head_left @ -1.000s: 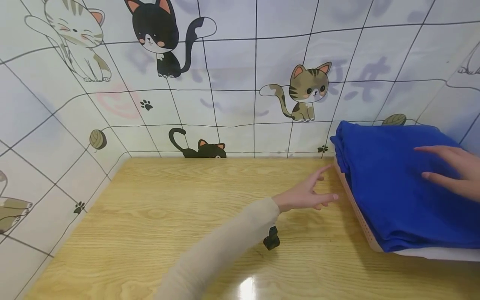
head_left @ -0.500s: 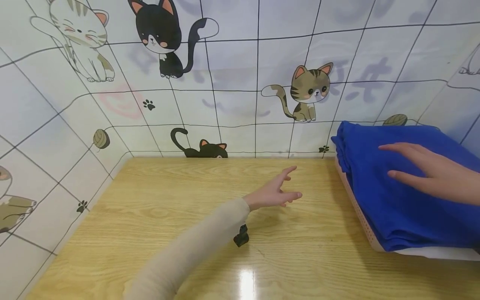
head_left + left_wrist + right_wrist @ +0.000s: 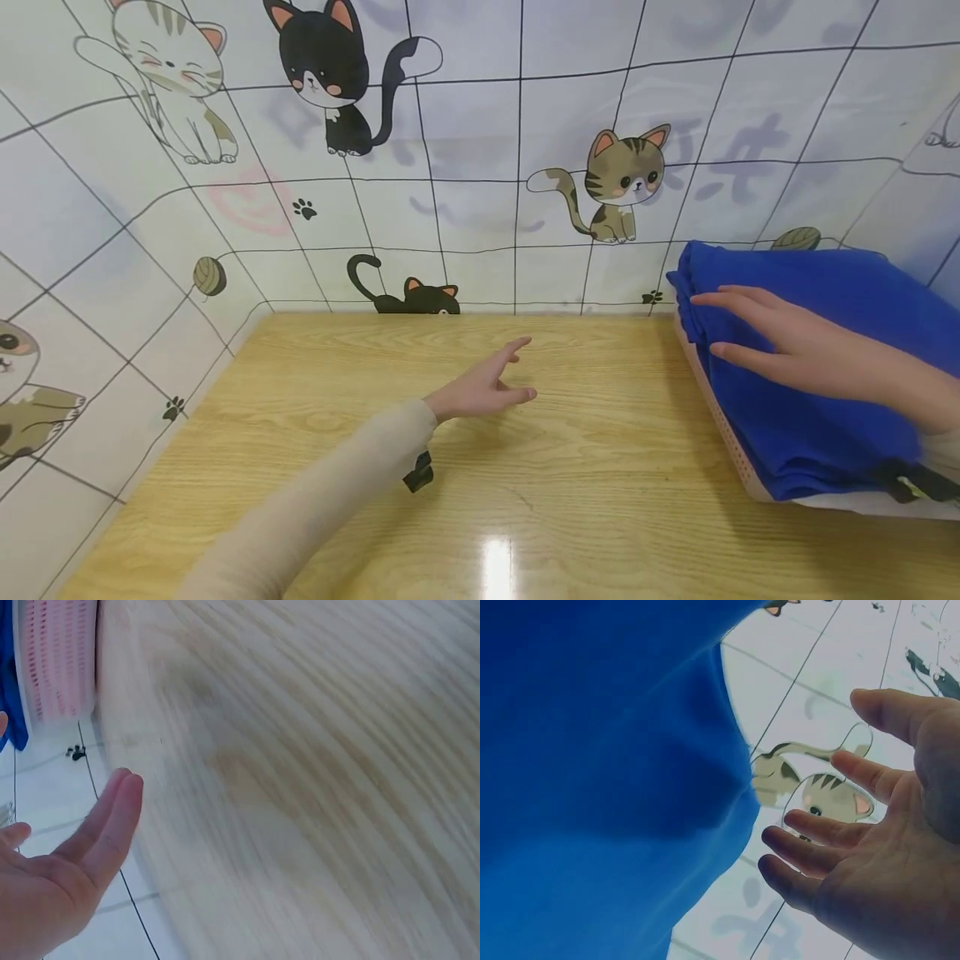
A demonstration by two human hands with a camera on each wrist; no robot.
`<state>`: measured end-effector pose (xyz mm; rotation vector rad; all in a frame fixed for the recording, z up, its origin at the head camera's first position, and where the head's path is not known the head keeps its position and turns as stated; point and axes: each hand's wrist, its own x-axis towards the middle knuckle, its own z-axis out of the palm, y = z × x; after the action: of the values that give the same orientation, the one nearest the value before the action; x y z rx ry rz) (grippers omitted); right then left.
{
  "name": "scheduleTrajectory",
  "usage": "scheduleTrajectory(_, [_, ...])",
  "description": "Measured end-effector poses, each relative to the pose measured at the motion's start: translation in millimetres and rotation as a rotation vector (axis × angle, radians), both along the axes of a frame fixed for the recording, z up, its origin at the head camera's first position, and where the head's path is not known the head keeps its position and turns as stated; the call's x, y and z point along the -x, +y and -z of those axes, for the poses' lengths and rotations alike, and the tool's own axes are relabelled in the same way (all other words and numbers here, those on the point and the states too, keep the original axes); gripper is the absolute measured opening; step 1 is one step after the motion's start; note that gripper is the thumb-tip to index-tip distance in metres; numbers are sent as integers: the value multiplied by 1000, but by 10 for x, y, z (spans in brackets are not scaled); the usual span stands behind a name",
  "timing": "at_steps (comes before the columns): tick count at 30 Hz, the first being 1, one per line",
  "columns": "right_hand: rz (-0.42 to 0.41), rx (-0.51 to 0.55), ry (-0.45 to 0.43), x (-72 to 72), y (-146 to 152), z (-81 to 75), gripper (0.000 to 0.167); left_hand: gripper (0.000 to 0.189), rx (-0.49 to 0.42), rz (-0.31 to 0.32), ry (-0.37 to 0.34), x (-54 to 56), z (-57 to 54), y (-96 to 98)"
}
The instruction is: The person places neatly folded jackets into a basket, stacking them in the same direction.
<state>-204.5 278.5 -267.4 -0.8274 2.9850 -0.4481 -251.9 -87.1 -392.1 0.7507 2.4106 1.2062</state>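
Note:
My left hand (image 3: 480,390) hovers over the middle of the wooden table (image 3: 585,475), fingers extended, holding nothing. The left wrist view has the same hand (image 3: 67,877) at its lower left, with bare wood beside it. On the right, my right hand (image 3: 787,342) is above a folded blue cloth (image 3: 840,275), its fingers spread and reaching toward the cloth's left edge. In the right wrist view the palm and fingers of this hand (image 3: 877,817) stand apart from the cloth (image 3: 615,787), with nothing gripped.
Under the cloth is a pink perforated basket (image 3: 723,425) with a white rim, at the table's right side; its wall (image 3: 56,660) also appears in the left wrist view. A white wall covering (image 3: 472,208) with printed cats rises behind the table.
Both hands have moved left: the left hand from beside the basket to the middle of the table, the right hand across the cloth toward its left edge. The cloth has stayed in place.

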Motion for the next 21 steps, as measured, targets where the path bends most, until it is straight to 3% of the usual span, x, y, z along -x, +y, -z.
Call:
scheduleTrajectory(9, [-97,31,-35,27,-242,-44,57,69,27,-123,-2,-88,-112,-471])
scheduleTrajectory(17, [-144,45,-42,77,-530,-73,53,64,155,-149,143,-122,-132,-840])
scheduleTrajectory(21, [-170,73,-61,78,-666,-90,50,63,267,-160,265,-113,-102,-980])
